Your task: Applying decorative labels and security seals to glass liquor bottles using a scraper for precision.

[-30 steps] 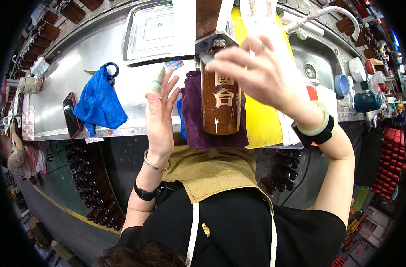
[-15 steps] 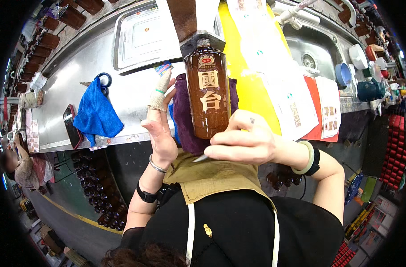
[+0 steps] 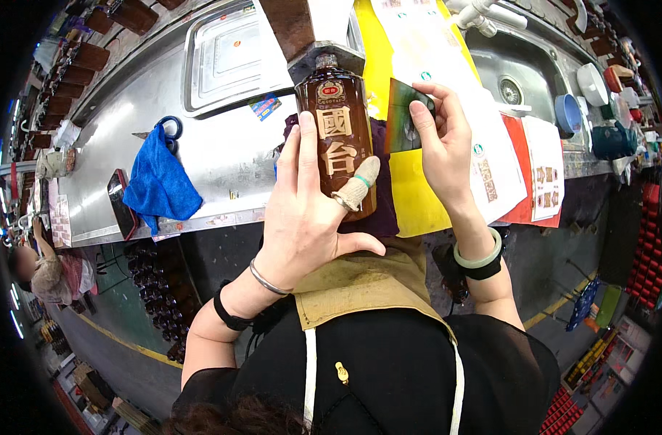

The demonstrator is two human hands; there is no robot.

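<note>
A brown glass bottle [image 3: 336, 94] with light-coloured lettering lies with its neck pointing away from me, on a dark purple cloth [image 3: 386, 210]. My left hand [image 3: 298, 225] rests across its lower left side, fingers spread, holding nothing. One finger wears a knitted finger sleeve [image 3: 356, 193] with a green band. Right of the bottle, my right hand [image 3: 447, 148] pinches a thin, glossy dark-green sheet [image 3: 401, 119] between thumb and fingers. The bottle's neck meets a brown angular block [image 3: 291, 29]. A small blue printed card [image 3: 265, 107] lies left of the bottle.
Blue cloth [image 3: 160, 181], scissors [image 3: 171, 127], a phone [image 3: 118, 199] and a metal tray [image 3: 226, 61] occupy the left worktop. Yellow sheet [image 3: 418, 188] and white printed sheets [image 3: 483, 116] lie right, beside a sink [image 3: 527, 69] and blue bowl [image 3: 567, 114]. Another person [image 3: 52, 272] is far left.
My left hand has moved from beside the bottle onto it. My right hand, which held a slim pointed tool near the bottle's base, has moved up and right and now holds the dark-green sheet.
</note>
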